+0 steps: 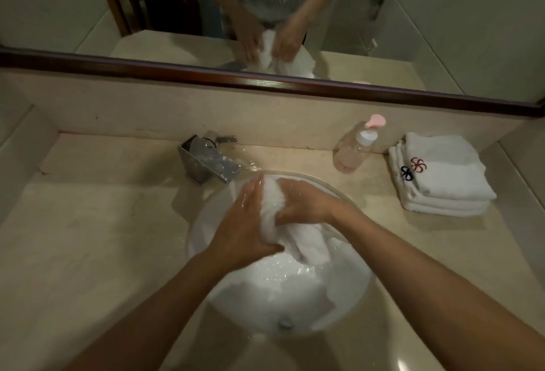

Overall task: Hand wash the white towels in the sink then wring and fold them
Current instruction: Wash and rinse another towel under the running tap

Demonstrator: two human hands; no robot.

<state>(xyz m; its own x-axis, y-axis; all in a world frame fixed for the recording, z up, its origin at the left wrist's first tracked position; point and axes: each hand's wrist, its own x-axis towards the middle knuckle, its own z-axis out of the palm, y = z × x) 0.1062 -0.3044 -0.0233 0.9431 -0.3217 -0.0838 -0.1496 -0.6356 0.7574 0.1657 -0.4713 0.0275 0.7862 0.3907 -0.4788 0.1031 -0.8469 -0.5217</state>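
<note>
Nearest the viewer, the round white sink point(206, 252) holds shallow soapy water around its drain point(285, 324), so cloth can be worked over the bowl and drips fall back in. Above the water the wet white towel point(298, 235) is bunched between both hands: the left hand point(244, 226) closes its grip around one fold, and the right hand point(303, 205) clamps fingers into the other, probably to rub the folds together. Just beyond the sink rim stands the chrome faucet point(209, 161). Right of the sink on the table point(88, 238) sits a clear pump bottle point(355, 146), then a folded towel stack point(442, 176), kept away from splashes. Farthest, the mirror point(442, 17) reflects the hands.
</note>
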